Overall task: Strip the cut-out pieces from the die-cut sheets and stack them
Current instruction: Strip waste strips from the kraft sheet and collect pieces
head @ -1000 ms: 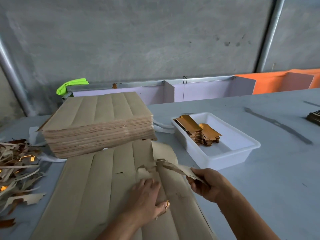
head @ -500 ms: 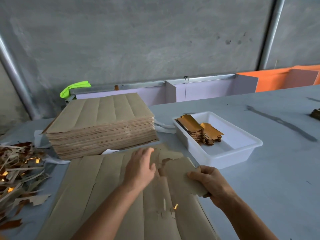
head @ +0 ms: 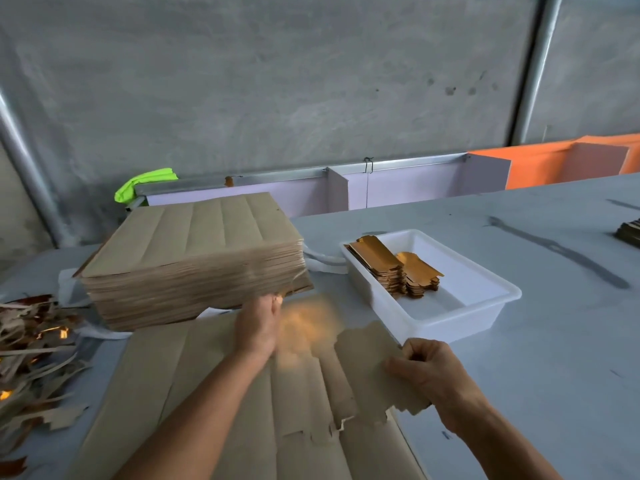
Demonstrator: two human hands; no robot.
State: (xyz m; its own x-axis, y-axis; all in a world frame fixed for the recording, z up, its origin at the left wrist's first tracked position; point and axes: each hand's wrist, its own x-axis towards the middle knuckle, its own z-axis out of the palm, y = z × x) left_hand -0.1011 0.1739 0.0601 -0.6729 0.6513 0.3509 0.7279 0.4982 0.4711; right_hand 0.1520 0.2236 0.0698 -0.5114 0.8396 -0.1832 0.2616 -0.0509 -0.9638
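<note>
Head view is showing both forearms reaching forward over a brown die-cut sheet (head: pixel 214 410) that is lying flat on the grey table (head: pixel 554 341). Nearest, the right hand (head: pixel 427 370) is curling its fingers and thumb round the right edge of a loose cut-out piece (head: pixel 370 368), which is lying with its ragged lower edge across the sheet. Further in, the left hand (head: pixel 258 325) is stretching forward, edge-on to the camera with fingers straight; a gold-and-brown blurred piece (head: pixel 308 323) is sitting just right of it, and whether the hand is holding it cannot be told. The fingertips are reaching almost to the foot of a thick stack of uncut sheets (head: pixel 194 258) standing just beyond the flat sheet.

Right of that stack, a white plastic tray (head: pixel 485 306) is sitting on the table, holding two short stacks of gold pieces (head: pixel 391 268) at its left end. Strips of scrap (head: pixel 31 344) are lying heaped at the left edge of the table. Beyond, a lilac partition (head: pixel 415 188) is running along the far edge below a grey concrete wall (head: pixel 277 81).
</note>
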